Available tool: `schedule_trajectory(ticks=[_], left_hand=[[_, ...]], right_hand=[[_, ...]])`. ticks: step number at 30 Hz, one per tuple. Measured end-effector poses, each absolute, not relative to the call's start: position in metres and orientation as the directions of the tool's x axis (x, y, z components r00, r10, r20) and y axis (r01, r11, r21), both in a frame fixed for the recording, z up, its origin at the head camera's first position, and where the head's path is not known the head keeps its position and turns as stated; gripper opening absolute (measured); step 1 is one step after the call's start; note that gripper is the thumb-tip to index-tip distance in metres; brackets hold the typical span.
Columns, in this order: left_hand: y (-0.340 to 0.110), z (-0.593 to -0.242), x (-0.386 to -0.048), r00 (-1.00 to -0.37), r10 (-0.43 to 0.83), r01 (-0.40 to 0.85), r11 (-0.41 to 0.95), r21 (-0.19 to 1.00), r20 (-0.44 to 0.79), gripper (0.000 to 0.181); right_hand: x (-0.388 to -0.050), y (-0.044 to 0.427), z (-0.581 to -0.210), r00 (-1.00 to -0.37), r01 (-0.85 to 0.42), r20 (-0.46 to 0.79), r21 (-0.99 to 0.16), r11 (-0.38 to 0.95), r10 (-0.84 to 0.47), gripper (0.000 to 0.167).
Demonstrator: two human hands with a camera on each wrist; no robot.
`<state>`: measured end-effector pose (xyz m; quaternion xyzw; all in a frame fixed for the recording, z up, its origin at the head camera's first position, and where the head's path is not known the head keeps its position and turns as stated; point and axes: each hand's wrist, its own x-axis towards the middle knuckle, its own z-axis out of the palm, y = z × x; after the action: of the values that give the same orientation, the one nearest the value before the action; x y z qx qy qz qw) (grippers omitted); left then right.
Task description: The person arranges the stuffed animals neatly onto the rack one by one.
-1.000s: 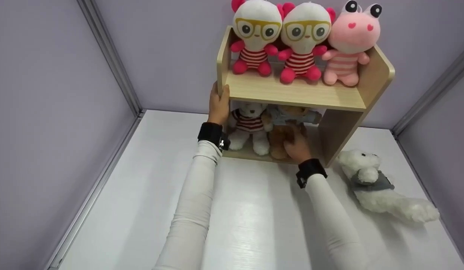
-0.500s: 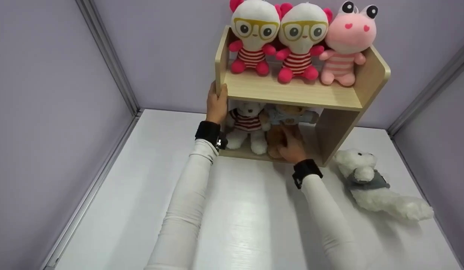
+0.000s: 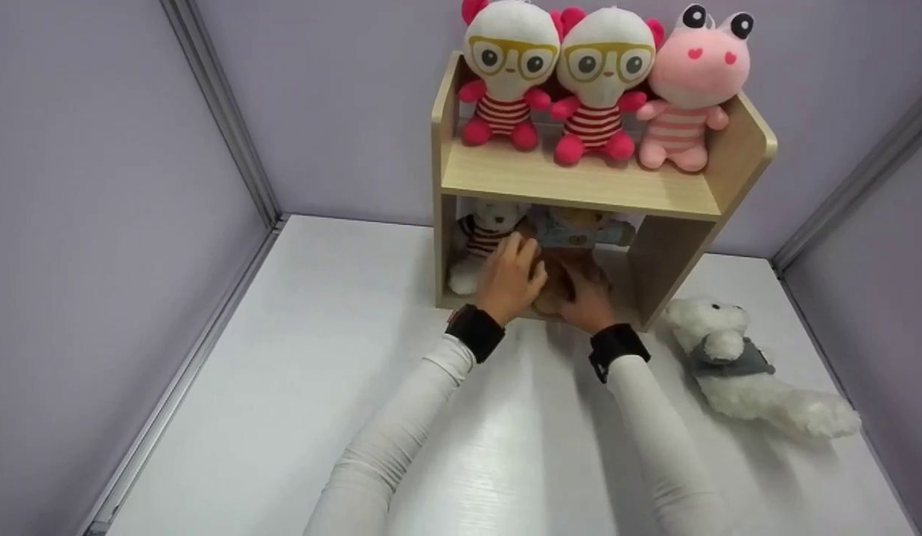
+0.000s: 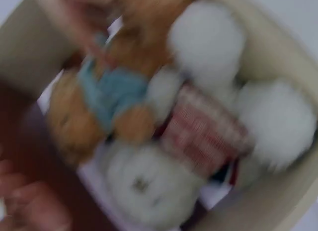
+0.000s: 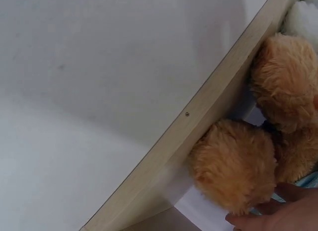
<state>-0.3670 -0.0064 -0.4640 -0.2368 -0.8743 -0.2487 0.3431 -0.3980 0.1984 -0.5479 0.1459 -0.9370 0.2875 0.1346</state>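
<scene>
A brown bear in a light blue top [image 3: 578,237] sits in the lower shelf compartment, its furry legs forward [image 5: 233,166]. My right hand [image 3: 589,301] reaches in at its legs; in the right wrist view the straight fingers of that hand [image 5: 278,211] touch the fur. My left hand [image 3: 509,279], loosely bent, hovers in front of the white bear in a red striped shirt [image 3: 465,275], beside the brown bear, holding nothing visible. The left wrist view is blurred: the white bear [image 4: 149,186] is beside the brown bear [image 4: 74,121].
Two red and white panda dolls [image 3: 506,67] [image 3: 606,67] and a pink frog-like doll [image 3: 699,67] sit on the upper board of the wooden shelf [image 3: 580,186]. A white plush in a grey vest [image 3: 759,398] lies on the white table at right.
My left hand has let go of the shelf's left side and moved right, in front of the bears. My right hand stays at the brown bear's legs, its fingers slightly shifted.
</scene>
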Motion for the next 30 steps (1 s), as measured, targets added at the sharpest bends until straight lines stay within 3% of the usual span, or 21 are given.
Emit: schedule_trajectory(ticks=[2, 5, 12, 20, 25, 30], left_hand=[[-0.002, -0.477, -0.376, -0.804, 0.283, 0.462, 0.851, 0.250, 0.523, 0.034], [0.000, -0.491, -0.394, -0.886, 0.241, 0.329, 0.929, 0.170, 0.396, 0.056], [0.000, -0.494, -0.417, -0.900, 0.189, 0.230, 0.971, 0.062, 0.393, 0.061], [-0.005, -0.493, -0.417, -0.939, 0.136, 0.189, 0.972, 0.142, 0.316, 0.076], [-0.004, -0.492, -0.414, -0.936, 0.127, 0.192, 0.966, 0.175, 0.328, 0.077], [0.002, -0.487, -0.411, -0.907, 0.149, 0.252, 0.941, 0.227, 0.393, 0.064]], right_hand=[[-0.398, 0.196, -0.550, -0.934, -0.332, 0.294, -0.501, 0.799, -0.204, 0.072], [-0.397, 0.193, -0.553, -0.943, -0.317, 0.255, -0.498, 0.807, -0.213, 0.072], [-0.393, 0.196, -0.553, -0.960, -0.270, 0.199, -0.454, 0.849, -0.199, 0.081], [-0.390, 0.198, -0.559, -0.975, -0.220, 0.078, -0.423, 0.879, -0.207, 0.084], [-0.391, 0.198, -0.564, -0.973, -0.233, 0.098, -0.411, 0.881, -0.211, 0.078], [-0.392, 0.197, -0.558, -0.970, -0.241, 0.148, -0.435, 0.868, -0.195, 0.082]])
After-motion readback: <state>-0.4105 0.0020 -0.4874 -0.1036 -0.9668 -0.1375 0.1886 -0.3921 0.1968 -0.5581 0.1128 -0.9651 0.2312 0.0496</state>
